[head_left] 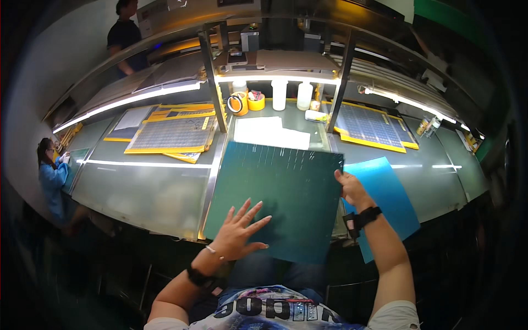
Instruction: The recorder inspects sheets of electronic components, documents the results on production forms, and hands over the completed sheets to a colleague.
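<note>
From my feed, I see a long grey-green workbench (143,192) under strip lights, curving with the lens, with a metal shelf frame (275,71) above it. Nearest me, my left hand (239,231) lies flat with fingers spread on the lower left part of a large dark green sheet (286,192), pressing rather than gripping. My right hand (349,187) is closed on that sheet's right edge, thumb on top. The sheet's near edge overhangs the bench toward my lap. Just right of it, a light blue sheet (390,198) lies partly under my right forearm. Beyond, a white paper (269,132), then yellow tape rolls (247,102) and white bottles (291,93). Yellow-framed gridded panels (170,135) lie left and right; their detail is too blurred, possibly cell trays. A person in blue (52,181) works far left.
</note>
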`<state>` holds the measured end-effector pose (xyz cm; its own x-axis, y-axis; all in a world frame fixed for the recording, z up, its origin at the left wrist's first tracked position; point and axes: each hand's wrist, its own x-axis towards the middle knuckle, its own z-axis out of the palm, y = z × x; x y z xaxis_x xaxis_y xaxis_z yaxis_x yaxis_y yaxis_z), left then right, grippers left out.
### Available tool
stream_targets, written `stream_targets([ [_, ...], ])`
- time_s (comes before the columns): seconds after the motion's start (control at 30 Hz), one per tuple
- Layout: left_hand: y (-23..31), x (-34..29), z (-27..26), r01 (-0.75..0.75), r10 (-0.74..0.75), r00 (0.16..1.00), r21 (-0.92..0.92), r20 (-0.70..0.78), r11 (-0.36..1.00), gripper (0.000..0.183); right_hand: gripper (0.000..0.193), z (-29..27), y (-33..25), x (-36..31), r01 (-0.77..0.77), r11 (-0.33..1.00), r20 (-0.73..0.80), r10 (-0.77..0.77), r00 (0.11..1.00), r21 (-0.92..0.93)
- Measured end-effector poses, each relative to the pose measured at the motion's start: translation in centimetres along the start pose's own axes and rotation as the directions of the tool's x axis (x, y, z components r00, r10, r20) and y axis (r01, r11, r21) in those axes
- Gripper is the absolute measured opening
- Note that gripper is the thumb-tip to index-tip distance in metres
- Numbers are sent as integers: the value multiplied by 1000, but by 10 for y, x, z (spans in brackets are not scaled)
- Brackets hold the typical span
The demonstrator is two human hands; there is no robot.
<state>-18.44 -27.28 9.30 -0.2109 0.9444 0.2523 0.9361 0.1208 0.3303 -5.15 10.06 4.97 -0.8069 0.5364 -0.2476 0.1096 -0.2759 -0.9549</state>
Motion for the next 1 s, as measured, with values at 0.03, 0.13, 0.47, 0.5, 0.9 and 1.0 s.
stream_targets([
  [0.03,-5,4,27,60,-69,995,127,71,990,69,38,-8,14,7,-55,983,-61,45,997,-174],
  [0.13,-32,-11,102,213,-242,959,186,150,959,74,45,-48,34,-18,131,560,-123,-394,911,-818],
  [0.47,-16,2,113,344,-360,931,184,59,921,70,50,-227,163,-221,253,951,-893,46,447,176],
  [0.5,-17,1,111,365,-381,923,192,51,911,70,48,-199,158,-213,246,767,-648,273,711,593],
  [0.9,-15,83,56,272,-111,909,-371,401,888,72,50,-123,7,-272,394,909,-847,-312,431,-135],
  [1.0,19,127,70,367,138,869,-806,475,465,78,38,-114,-1,-292,-21,714,-669,-646,367,-700],
])
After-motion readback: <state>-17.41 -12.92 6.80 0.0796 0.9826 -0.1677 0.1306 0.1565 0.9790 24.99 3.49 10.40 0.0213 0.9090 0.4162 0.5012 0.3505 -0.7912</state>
